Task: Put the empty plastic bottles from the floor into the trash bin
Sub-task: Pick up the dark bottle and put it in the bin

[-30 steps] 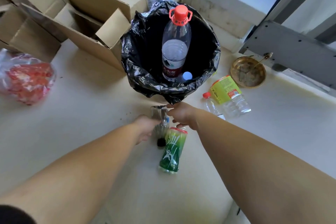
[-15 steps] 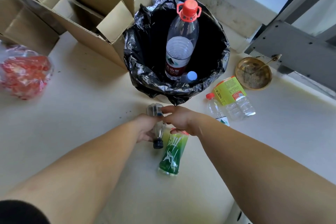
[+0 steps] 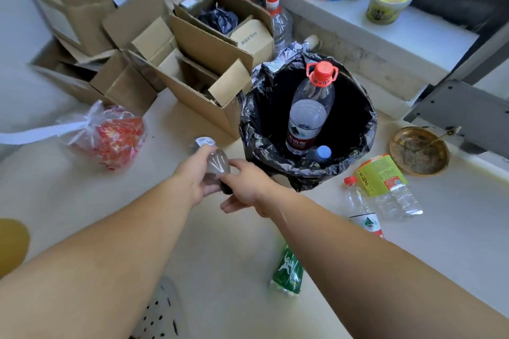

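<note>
A small clear bottle (image 3: 216, 161) with a dark cap is lifted off the floor, just left of the trash bin (image 3: 256, 132) lined with a black bag. My left hand (image 3: 197, 176) grips its body. My right hand (image 3: 248, 187) pinches its dark cap end with thumb and fingers. Inside the bin stands a big clear bottle (image 3: 309, 113) with a red cap, beside a smaller blue-capped bottle (image 3: 321, 153). On the floor lie a green bottle (image 3: 287, 272), a clear red-capped bottle (image 3: 359, 206) and a green-labelled clear bottle (image 3: 385, 184).
Open cardboard boxes (image 3: 192, 63) crowd the floor left of and behind the bin. A red plastic bag (image 3: 110, 135) lies at the left. A brass dish (image 3: 420, 150) sits to the bin's right. A white ledge (image 3: 399, 36) with containers runs behind.
Both hands have raised the small clear bottle off the floor and carried it up and left, away from the green bottle. The view has pulled back and tilted up.
</note>
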